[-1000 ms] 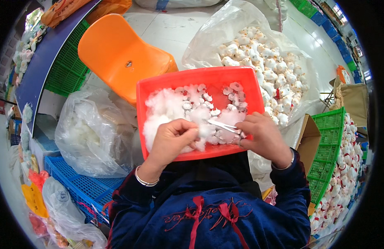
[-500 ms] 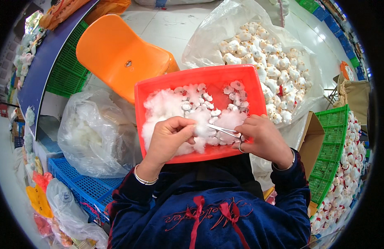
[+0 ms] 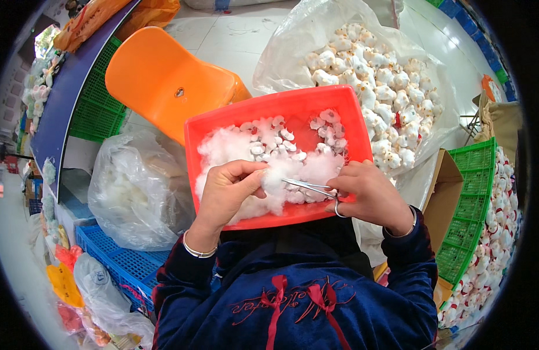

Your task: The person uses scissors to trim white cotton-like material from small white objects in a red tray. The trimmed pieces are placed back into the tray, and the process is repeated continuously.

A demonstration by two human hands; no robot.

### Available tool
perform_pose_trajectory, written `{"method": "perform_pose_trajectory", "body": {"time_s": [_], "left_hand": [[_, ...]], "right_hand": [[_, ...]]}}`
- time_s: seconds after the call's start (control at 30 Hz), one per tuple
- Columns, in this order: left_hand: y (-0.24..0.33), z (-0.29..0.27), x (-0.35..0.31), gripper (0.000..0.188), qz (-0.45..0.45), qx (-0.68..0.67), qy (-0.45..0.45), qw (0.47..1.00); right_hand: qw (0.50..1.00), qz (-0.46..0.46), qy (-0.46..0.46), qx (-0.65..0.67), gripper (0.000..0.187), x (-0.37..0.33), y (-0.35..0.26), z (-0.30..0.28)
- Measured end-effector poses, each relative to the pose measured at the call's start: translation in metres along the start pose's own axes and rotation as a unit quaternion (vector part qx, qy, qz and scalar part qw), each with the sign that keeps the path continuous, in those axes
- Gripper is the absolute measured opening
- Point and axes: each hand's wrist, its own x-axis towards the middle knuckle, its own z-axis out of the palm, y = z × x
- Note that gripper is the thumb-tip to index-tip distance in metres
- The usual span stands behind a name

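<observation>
My left hand (image 3: pixel 231 189) is pinched, thumb against fingers, at a small white fluffy piece (image 3: pixel 274 178); whether it is stuffing or a sewn piece is hard to make out. In my right hand (image 3: pixel 365 192) are slim metal forceps (image 3: pixel 307 185) with ring handles, one ring round the thumb. Their tips point left and reach the white piece. Both hands are over the near side of a red plastic tub (image 3: pixel 281 102). White fluffy stuffing (image 3: pixel 225 149) fills its left and middle, and several small white sewn pieces (image 3: pixel 329 129) lie towards its far side.
An orange chair (image 3: pixel 164 81) stands beyond the tub at left. A clear bag of white stuffing (image 3: pixel 138 192) sits left, above a blue crate (image 3: pixel 120 259). At far right lies a large bag of white plush pieces (image 3: pixel 392 87); nearer are a cardboard box (image 3: pixel 447 186) and green crate (image 3: pixel 470 204).
Both hands keep their grips. The forceps' tips and the white piece have shifted slightly left; the whole view has also moved a little.
</observation>
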Motion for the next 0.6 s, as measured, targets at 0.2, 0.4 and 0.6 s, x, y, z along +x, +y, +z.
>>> {"method": "perform_pose_trajectory", "body": {"time_s": [0.2,0.4,0.6], "left_hand": [[-0.002,0.014,0.001,0.018,-0.012,0.007,-0.034,0.999],[-0.001,0.019,0.007,0.012,-0.006,0.047,-0.034,0.998],[0.000,0.027,0.010,0.014,0.016,0.137,0.006,0.990]], "right_hand": [[1.000,-0.013,-0.003,0.022,0.029,-0.002,0.007,0.004],[1.000,-0.002,-0.006,-0.017,0.041,-0.009,0.014,0.020],[0.994,-0.013,0.080,-0.067,0.059,-0.024,0.004,-0.012]]}}
